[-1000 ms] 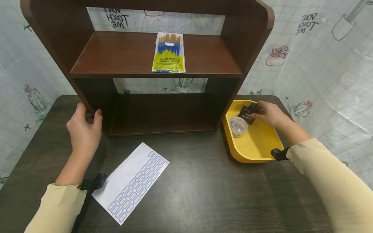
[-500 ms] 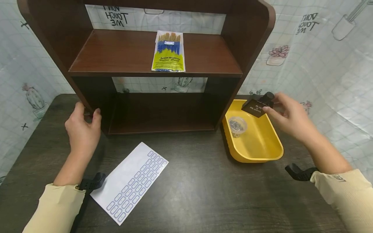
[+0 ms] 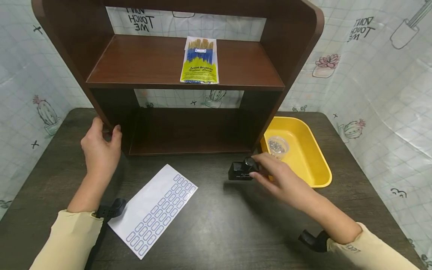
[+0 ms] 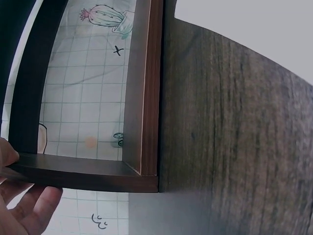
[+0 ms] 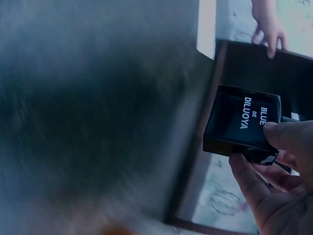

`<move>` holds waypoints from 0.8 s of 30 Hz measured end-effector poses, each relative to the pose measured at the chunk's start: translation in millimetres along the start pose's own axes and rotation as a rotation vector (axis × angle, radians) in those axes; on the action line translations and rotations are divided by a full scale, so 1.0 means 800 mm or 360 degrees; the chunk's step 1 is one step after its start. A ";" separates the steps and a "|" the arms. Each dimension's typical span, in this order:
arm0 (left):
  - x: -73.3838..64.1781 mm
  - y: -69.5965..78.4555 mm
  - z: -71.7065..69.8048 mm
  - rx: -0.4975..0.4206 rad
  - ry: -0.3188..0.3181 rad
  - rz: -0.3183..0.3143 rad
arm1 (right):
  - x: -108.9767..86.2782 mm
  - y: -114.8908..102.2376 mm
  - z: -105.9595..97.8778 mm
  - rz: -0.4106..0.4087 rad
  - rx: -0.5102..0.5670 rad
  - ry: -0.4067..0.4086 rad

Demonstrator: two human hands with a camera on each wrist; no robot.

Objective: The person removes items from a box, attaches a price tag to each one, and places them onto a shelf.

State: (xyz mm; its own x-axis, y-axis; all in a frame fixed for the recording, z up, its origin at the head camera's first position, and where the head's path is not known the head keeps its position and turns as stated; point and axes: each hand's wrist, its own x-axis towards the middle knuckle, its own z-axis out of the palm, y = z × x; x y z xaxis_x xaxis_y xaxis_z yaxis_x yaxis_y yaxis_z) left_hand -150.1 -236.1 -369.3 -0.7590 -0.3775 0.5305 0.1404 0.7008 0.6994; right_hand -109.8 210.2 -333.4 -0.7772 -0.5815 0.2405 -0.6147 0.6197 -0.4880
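My right hand holds a black square perfume bottle by its cap end, over the table in front of the shelf's lower right corner. White lettering reading "BLUE DE DILUOYA" shows on the bottle in the right wrist view. My left hand grips the left side panel of a dark brown wooden shelf, thumb on the inner side and fingers outside. In the left wrist view, the fingers lie along the panel's outer side.
A yellow tray stands right of the shelf, with a small clear round container in it. A pack of artist brushes lies on the upper shelf board. A white label sheet lies on the dark table.
My right hand has lifted the perfume bottle out of the yellow tray and carried it left, in front of the shelf. The left hand keeps its hold on the side panel.
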 end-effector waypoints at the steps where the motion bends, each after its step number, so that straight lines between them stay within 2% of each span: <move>1: 0.000 0.000 0.001 0.0005 0.0003 0.0002 | -0.001 -0.001 0.010 0.0004 0.0026 -0.0030; 5: 0.000 0.001 0.001 0.0013 0.0011 0.0007 | -0.002 -0.003 0.039 0.0035 0.0135 -0.0109; 8: 0.001 0.001 0.001 0.0011 0.0008 0.0002 | -0.002 -0.003 0.051 0.0029 0.0129 -0.0108; 15: 0.000 -0.001 0.000 0.0021 0.0008 -0.0017 | -0.001 -0.004 0.065 0.0034 0.0140 -0.0142; 24: 0.000 0.001 0.001 0.0010 0.0001 -0.0030 | 0.001 -0.007 0.070 0.0046 0.0091 -0.0113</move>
State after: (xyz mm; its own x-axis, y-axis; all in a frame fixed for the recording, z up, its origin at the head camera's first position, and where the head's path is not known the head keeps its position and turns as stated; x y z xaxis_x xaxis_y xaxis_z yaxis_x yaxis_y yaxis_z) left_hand -150.3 -235.4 -369.0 -0.7609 -0.3912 0.5178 0.1220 0.6974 0.7062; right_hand -99.2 176.6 -377.5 -0.7819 -0.6008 0.1667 -0.5817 0.6068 -0.5417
